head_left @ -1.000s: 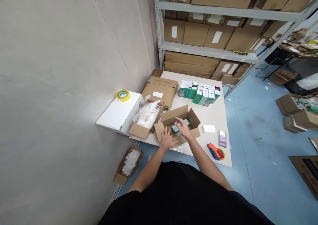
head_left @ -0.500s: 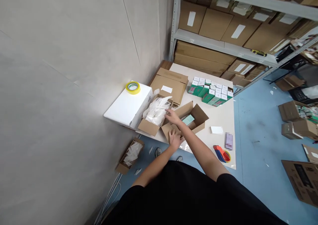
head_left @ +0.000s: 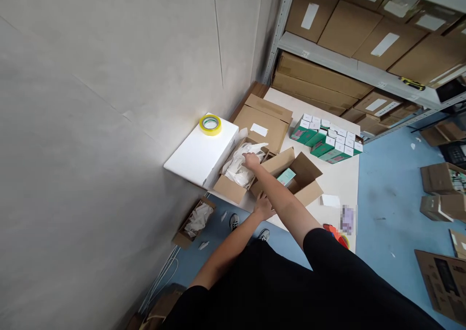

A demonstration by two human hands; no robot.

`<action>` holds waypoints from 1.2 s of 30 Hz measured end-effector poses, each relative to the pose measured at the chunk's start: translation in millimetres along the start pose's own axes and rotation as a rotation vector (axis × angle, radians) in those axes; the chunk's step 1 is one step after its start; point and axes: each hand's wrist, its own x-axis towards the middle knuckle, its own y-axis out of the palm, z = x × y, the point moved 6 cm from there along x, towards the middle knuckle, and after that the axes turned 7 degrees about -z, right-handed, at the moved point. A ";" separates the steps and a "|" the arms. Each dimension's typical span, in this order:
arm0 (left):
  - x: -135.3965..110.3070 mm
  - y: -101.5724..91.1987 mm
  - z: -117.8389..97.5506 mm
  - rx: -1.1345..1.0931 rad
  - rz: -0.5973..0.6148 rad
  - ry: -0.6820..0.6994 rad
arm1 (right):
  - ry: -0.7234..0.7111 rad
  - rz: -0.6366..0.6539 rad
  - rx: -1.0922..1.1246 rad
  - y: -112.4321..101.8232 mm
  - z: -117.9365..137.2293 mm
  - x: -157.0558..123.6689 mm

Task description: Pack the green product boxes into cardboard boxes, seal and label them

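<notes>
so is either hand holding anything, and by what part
The right hand sits on the top of the white plastic bags; a firm grip cannot be told. The left hand rests on the near wall of the open box.

My right forearm (head_left: 286, 205) hides part of my left hand (head_left: 262, 206) and the near wall of the open carton (head_left: 307, 172); a blurred patch (head_left: 347, 219) masks something beside my sleeve (head_left: 327, 252).
</notes>
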 end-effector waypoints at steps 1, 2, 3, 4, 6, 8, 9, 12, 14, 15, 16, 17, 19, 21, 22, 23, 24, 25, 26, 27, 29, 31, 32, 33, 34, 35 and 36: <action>-0.1 -0.6 0.0 -0.033 -0.005 -0.026 | 0.008 0.021 0.001 3.1 0.4 4.2; -0.5 -1.2 -0.2 -0.060 -0.006 -0.047 | 0.019 0.038 0.002 5.9 0.3 7.4; -1.2 -1.5 -0.2 -0.077 -0.001 -0.063 | 0.030 0.048 0.001 8.2 0.0 9.6; -2.1 -1.7 -0.4 -0.084 0.010 -0.072 | 0.039 0.051 -0.001 9.9 -0.3 10.8; -3.6 -1.1 -0.1 -0.085 0.040 -0.085 | 0.057 0.046 -0.004 11.3 -0.6 10.6; -4.1 0.4 1.3 -0.084 0.066 -0.094 | 0.072 0.025 -0.003 9.2 -0.3 8.3; -4.0 1.4 2.2 -0.083 0.072 -0.096 | 0.080 0.007 -0.002 6.5 -0.1 6.6; -3.5 5.8 5.2 -0.074 0.070 -0.088 | 0.103 -0.070 0.007 -8.9 -1.1 0.9; -4.9 11.6 7.2 -0.059 0.086 -0.088 | 0.110 -0.136 0.015 -24.7 -3.9 -4.0; -6.4 15.0 7.6 -0.047 0.098 -0.086 | 0.110 -0.167 0.019 -33.5 -6.2 -7.1; -8.2 18.5 7.0 -0.030 0.110 -0.079 | 0.109 -0.195 0.021 -42.4 -9.1 -10.7; -10.2 21.6 5.6 -0.009 0.118 -0.069 | 0.107 -0.224 0.026 -51.2 -12.7 -15.0; -14.2 26.3 0.2 0.042 0.124 -0.045 | 0.091 -0.299 0.061 -68.6 -22.0 -26.5; -16.5 28.3 -6.1 0.091 0.115 -0.056 | 0.066 -0.405 0.137 -84.5 -34.5 -43.0; -16.5 28.2 -9.3 0.113 0.104 -0.075 | 0.056 -0.466 0.182 -91.3 -42.6 -53.6; -15.7 27.5 -12.5 0.133 0.089 -0.099 | 0.052 -0.524 0.224 -96.8 -52.2 -65.7; -14.1 26.6 -15.6 0.152 0.072 -0.126 | 0.058 -0.578 0.256 -100.9 -63.1 -79.5; -12.0 26.0 -18.8 0.168 0.060 -0.150 | 0.074 -0.628 0.279 -103.6 -75.4 -94.7; -9.4 26.0 -22.1 0.180 0.053 -0.168 | 0.096 -0.669 0.293 -104.9 -88.4 -111.2; -6.8 26.7 -25.4 0.188 0.054 -0.182 | 0.122 -0.701 0.300 -104.8 -101.8 -128.5; -1.8 29.6 -31.1 0.183 0.068 -0.198 | 0.188 -0.730 0.295 -100.2 -128.6 -163.4; 1.7 32.5 -35.0 0.157 0.072 -0.216 | 0.272 -0.717 0.280 -90.3 -153.9 -194.8; 3.0 33.4 -36.0 0.144 0.067 -0.229 | 0.320 -0.698 0.271 -83.6 -165.6 -208.0; 3.9 34.0 -36.5 0.136 0.058 -0.243 | 0.365 -0.669 0.263 -75.9 -176.2 -219.0; 4.5 34.5 -36.7 0.134 0.049 -0.256 | 0.395 -0.626 0.261 -67.1 -185.3 -227.4; 5.1 35.1 -36.6 0.137 0.042 -0.265 | 0.407 -0.570 0.266 -57.5 -192.7 -233.4; 5.6 35.9 -36.4 0.145 0.041 -0.269 | 0.400 -0.505 0.278 -47.4 -198.6 -237.4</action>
